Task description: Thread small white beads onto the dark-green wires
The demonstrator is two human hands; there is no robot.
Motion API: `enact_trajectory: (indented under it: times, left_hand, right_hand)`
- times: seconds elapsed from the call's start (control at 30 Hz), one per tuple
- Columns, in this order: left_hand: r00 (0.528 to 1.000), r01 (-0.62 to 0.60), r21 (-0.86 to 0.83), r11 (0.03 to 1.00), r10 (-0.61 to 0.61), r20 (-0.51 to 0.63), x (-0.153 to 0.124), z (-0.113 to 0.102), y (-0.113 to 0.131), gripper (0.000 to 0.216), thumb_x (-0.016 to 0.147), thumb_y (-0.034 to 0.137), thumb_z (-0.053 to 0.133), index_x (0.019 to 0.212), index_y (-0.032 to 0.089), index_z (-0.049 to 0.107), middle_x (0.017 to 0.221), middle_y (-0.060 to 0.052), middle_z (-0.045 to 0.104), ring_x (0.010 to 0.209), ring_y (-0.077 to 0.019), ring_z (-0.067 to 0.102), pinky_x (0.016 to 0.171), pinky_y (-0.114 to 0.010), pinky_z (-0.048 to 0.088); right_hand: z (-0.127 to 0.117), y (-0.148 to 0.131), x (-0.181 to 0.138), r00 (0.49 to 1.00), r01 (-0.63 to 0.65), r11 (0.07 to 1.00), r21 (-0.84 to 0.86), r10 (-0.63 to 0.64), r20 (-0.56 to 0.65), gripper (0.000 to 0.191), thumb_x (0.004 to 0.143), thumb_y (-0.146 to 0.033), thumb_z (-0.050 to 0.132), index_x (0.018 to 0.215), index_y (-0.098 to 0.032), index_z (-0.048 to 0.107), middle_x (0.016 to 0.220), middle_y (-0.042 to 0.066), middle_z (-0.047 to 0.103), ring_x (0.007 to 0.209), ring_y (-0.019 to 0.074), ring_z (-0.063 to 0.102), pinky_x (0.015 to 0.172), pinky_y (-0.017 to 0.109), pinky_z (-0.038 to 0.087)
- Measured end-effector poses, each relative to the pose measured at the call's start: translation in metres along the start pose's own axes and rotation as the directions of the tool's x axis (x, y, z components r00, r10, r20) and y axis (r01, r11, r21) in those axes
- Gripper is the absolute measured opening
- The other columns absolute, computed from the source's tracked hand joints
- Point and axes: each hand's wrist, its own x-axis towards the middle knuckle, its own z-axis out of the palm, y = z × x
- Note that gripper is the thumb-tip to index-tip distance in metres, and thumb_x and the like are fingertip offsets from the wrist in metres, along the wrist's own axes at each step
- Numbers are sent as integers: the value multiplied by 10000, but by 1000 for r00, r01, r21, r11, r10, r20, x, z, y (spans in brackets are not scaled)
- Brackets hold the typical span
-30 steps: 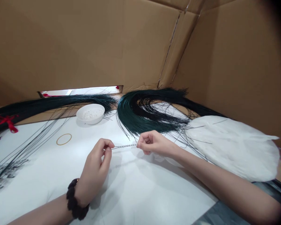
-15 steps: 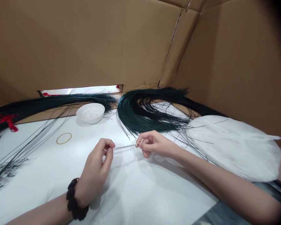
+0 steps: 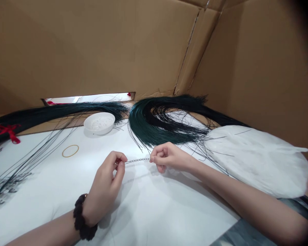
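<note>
A thin dark wire with small pale beads along it, a beaded wire, stretches between my two hands above the white tabletop. My left hand pinches its left end, where bare strands show, between thumb and forefinger. At the other end, my right hand grips it with thumb and fingertips, the remaining fingers curled in. Just beyond my right hand lies a curved bundle of dark green wires. A white bowl holding small whitish pieces stands past my left hand.
A yellowish rubber band lies at left, near loose wires with small pieces at their ends. A second wire bundle has a red ribbon. The white plastic bag sits at right. Cardboard walls enclose the table.
My hands hold nearly the same pose. The beaded wire now bows slightly upward between them, with my left hand a touch further right.
</note>
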Motion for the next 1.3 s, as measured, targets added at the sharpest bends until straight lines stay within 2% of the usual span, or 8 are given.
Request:
enact_trajectory:
  times: [0.17, 0.4, 0.53, 0.63, 0.87, 1.07, 1.2, 1.3]
  left_hand:
    - [1000, -2, -2, 1000, 2, 18, -1, 0, -1, 68, 838, 209, 344, 801, 220, 399, 708, 15, 466, 617, -130, 455, 555, -252, 359]
    - [999, -24, -4, 1000, 24, 44, -2, -1, 0, 63, 833, 185, 353, 810, 217, 402, 719, 15, 465, 620, -126, 451, 561, -246, 357]
    - [999, -20, -15, 1000, 21, 35, -2, 0, -2, 66, 836, 186, 350, 807, 219, 399, 709, 19, 462, 615, -122, 450, 565, -243, 359]
    - [999, -17, -23, 1000, 18, 42, -1, 0, -2, 66, 837, 188, 346, 811, 219, 398, 720, 16, 466, 630, -126, 456, 571, -244, 360]
    - [998, -9, -18, 1000, 10, 63, 0, 0, -2, 61, 833, 201, 349, 822, 220, 406, 706, 20, 459, 579, -124, 426, 538, -243, 343]
    - [996, -11, -24, 1000, 13, 86, -1, -1, -3, 96, 847, 225, 327, 835, 215, 422, 684, 20, 447, 583, -128, 417, 562, -255, 339]
    - [990, -12, -92, 996, 24, 140, 0, -3, -2, 154, 868, 262, 288, 885, 216, 434, 708, 11, 459, 647, -136, 444, 617, -264, 351]
    - [979, 30, -192, 981, 10, 203, 2, -3, -3, 137, 857, 284, 337, 919, 218, 439, 811, -6, 483, 697, -135, 462, 628, -256, 363]
  right_hand:
    - [0, 1, 0, 1000, 2, 1000, 10, -2, 5, 72, 673, -140, 482, 660, -127, 552, 464, -15, 562, 406, 59, 463, 464, 188, 401]
    - [2, -1, 2, 999, -28, 1000, -9, 28, 26, 142, 660, -86, 431, 732, -128, 547, 450, -33, 552, 389, 58, 454, 449, 180, 390]
    - [1, -1, 3, 997, -20, 1000, -24, 21, 72, 76, 712, -171, 476, 713, -124, 537, 475, -16, 560, 423, 68, 487, 476, 192, 412]
    - [-1, -1, 3, 995, -10, 1000, -27, 13, 96, 131, 744, -238, 487, 691, -125, 526, 501, -2, 571, 429, 63, 484, 472, 186, 403]
    - [2, -1, 1, 991, 19, 996, -92, -7, 130, 150, 778, -218, 443, 715, -120, 539, 479, -6, 552, 427, 60, 451, 473, 188, 383]
    - [3, 0, 2, 996, -22, 997, -76, 28, 83, 106, 752, -166, 439, 699, -128, 522, 447, -24, 535, 412, 61, 447, 483, 195, 391]
    - [1, 2, 4, 996, -35, 999, -24, 37, 81, 91, 735, -151, 444, 674, -135, 510, 427, -36, 526, 404, 61, 461, 480, 188, 384]
    - [-1, 3, 6, 994, -35, 999, 11, 33, 107, 101, 741, -164, 442, 678, -133, 514, 421, -37, 523, 391, 62, 458, 460, 185, 370]
